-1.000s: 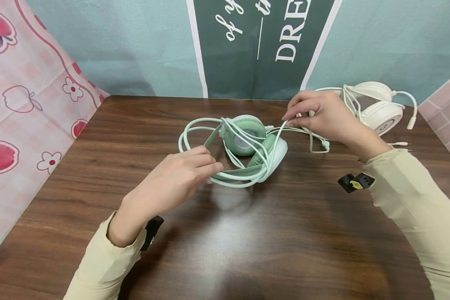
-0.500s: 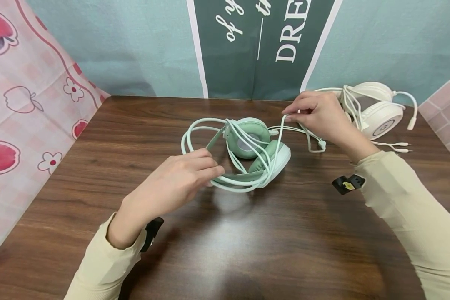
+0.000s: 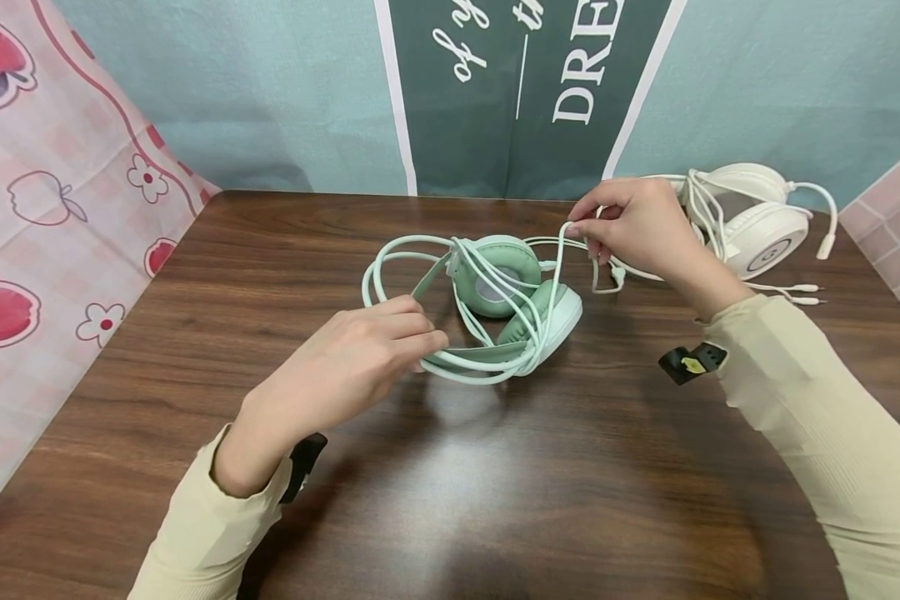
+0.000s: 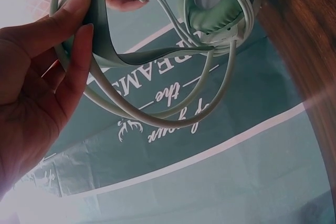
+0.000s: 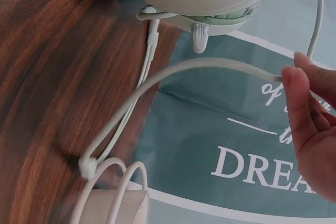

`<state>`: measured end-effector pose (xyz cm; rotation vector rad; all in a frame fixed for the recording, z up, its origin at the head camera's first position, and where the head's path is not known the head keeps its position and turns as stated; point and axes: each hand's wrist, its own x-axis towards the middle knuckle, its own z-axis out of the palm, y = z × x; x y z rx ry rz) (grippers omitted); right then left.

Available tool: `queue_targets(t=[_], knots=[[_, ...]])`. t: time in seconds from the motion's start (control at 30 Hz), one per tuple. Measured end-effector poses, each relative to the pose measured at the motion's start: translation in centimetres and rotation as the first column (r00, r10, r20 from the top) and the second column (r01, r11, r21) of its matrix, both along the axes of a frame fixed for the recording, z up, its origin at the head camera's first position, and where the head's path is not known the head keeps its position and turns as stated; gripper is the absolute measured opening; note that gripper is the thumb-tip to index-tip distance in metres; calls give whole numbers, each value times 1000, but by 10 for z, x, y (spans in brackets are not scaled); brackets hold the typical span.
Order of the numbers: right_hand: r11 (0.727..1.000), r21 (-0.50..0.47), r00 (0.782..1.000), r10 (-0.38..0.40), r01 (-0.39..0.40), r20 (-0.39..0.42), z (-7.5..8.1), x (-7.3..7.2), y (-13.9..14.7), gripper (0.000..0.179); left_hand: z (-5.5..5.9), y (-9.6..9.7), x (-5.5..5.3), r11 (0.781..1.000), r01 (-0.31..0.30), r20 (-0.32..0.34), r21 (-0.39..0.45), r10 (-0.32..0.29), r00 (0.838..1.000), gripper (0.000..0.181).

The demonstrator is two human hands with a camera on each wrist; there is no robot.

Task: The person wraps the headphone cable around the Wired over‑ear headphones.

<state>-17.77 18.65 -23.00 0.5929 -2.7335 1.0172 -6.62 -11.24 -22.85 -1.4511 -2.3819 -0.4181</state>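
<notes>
Mint-green headphones [image 3: 504,275] stand in the middle of the table, with their pale cable [image 3: 558,275] looped round the band and ear cups. My left hand [image 3: 363,354] grips the headband [image 4: 100,30]; thumb and fingers pinch it in the left wrist view. To the right and above the cups, my right hand [image 3: 637,221] pinches the cable between thumb and fingertips. In the right wrist view, the cable [image 5: 210,64] arcs from those fingertips down to a small connector [image 5: 88,166] near the table.
White headphones with a microphone arm [image 3: 765,237] lie at the back right, just behind my right hand. Their two thin plugs [image 3: 802,294] rest on the brown table [image 3: 495,492]. A blue-green cloth with lettering [image 3: 300,100] hangs behind, a pink patterned one [image 3: 52,208] at left.
My right hand has drawn the cable slightly up, and the connector end has slid left across the table. The mint-green headphones shifted a little right and toward me at first. My left hand barely moved.
</notes>
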Motion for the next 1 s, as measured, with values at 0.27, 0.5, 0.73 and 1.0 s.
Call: queue_targets(t=[0.27, 0.5, 0.73, 1.0], knots=[[999, -35, 998, 43, -42, 54, 1, -3, -1, 9, 1, -1, 0, 1000, 14, 1, -1, -14, 1000, 23], [999, 23, 998, 48, -49, 26, 2, -6, -1, 8, 2, -1, -2, 999, 48, 12, 20, -48, 999, 26], [996, 60, 997, 73, -72, -4, 2, -10, 0, 9, 0, -2, -5, 996, 81, 34, 46, -82, 996, 30], [983, 93, 987, 160, -160, 4, -1, -14, -2, 6, -2, 0, -8, 989, 127, 71, 80, -132, 989, 36]])
